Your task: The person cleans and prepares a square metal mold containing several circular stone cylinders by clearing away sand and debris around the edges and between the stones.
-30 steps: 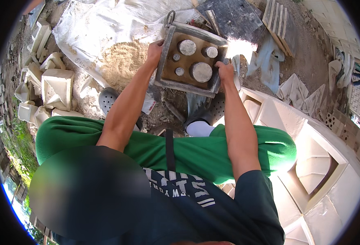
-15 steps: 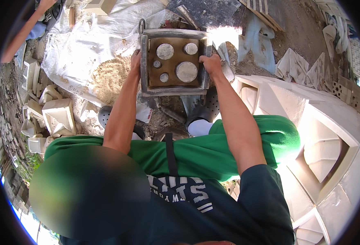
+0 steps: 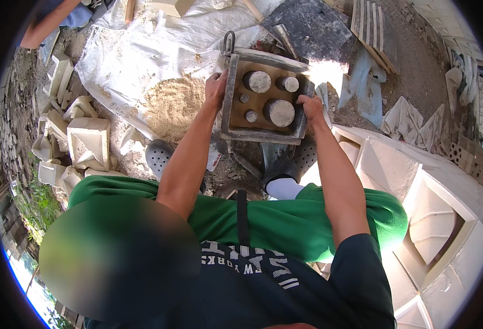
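Over the ground in front of my knees, a square grey mould box (image 3: 260, 137) is held between my two hands. Inside it is a brown base with several round grey pegs of different sizes, the largest peg (image 3: 281, 113) at the near right. My left hand (image 3: 215, 91) grips the box's left wall, with its fingers partly hidden behind the frame. On the right wall, my right hand (image 3: 311, 107) has its thumb on the rim and its other fingers mostly out of sight. A wire loop (image 3: 229, 42) sticks up at the far left corner. The box is tilted, showing the pegs' sides.
A sand pile (image 3: 175, 104) lies on a white sheet (image 3: 137, 49) to the left. Cream cast blocks (image 3: 89, 142) are heaped at far left; larger cream pieces (image 3: 433, 219) stand close at right. Dark boards (image 3: 307, 27) lie beyond. Another person's arm (image 3: 49, 22) shows at upper left.
The mould box has shifted rightward and turned slightly clockwise in my hands, and its tilt now shows more of the pegs' sides. Both hands keep hold of it. The whole view has shifted too.
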A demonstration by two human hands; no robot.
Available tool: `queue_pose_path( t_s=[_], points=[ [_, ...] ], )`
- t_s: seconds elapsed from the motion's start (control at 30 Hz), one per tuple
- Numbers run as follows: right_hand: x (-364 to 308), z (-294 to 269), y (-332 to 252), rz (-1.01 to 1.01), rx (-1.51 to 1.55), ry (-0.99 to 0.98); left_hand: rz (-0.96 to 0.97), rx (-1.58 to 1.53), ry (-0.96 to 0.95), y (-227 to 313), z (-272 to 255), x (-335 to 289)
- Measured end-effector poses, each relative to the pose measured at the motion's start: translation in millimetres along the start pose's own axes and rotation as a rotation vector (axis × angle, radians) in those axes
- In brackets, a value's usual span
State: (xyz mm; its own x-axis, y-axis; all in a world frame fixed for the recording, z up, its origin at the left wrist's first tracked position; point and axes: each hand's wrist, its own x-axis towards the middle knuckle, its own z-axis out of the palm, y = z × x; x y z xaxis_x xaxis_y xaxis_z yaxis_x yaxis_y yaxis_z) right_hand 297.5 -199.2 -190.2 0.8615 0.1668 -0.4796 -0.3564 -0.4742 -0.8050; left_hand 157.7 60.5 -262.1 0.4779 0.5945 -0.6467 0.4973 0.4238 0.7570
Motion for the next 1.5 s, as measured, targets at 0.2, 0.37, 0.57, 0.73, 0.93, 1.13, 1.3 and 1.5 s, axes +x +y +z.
queue_pose_path(
  t_s=[0.2, 0.37, 0.57, 0.73, 0.93, 1.13, 1.3, 1.5],
  points=[
    [-4, 20, -14, 0.119, 0.038, -0.105, -0.139, -0.149, -0.146, 17, -31, -11],
    [15, 8, 12, 0.171, 0.173, -0.227, -0.177, -0.148, -0.350, 9, -35, -12],
    [24, -2, 26, 0.168, 0.187, -0.290, -0.107, 0.053, -0.410, 13, -38, -25],
    [22, -7, 20, 0.200, 0.191, -0.244, 0.050, 0.169, -0.342, 9, -28, -20],
    [27, 3, 19, 0.062, -0.001, -0.153, -0.120, -0.153, -0.315, -8, -25, -1],
    [2, 21, -5, 0.069, -0.088, -0.095, -0.089, -0.053, -0.184, -13, -28, -6],
    [-4, 9, -11, 0.019, -0.252, -0.012, -0.116, -0.111, -0.116, -28, -17, 8],
    [6, 15, 5, -0.095, -0.346, -0.056, -0.009, -0.203, -0.160, -53, -26, 32]
  ],
)
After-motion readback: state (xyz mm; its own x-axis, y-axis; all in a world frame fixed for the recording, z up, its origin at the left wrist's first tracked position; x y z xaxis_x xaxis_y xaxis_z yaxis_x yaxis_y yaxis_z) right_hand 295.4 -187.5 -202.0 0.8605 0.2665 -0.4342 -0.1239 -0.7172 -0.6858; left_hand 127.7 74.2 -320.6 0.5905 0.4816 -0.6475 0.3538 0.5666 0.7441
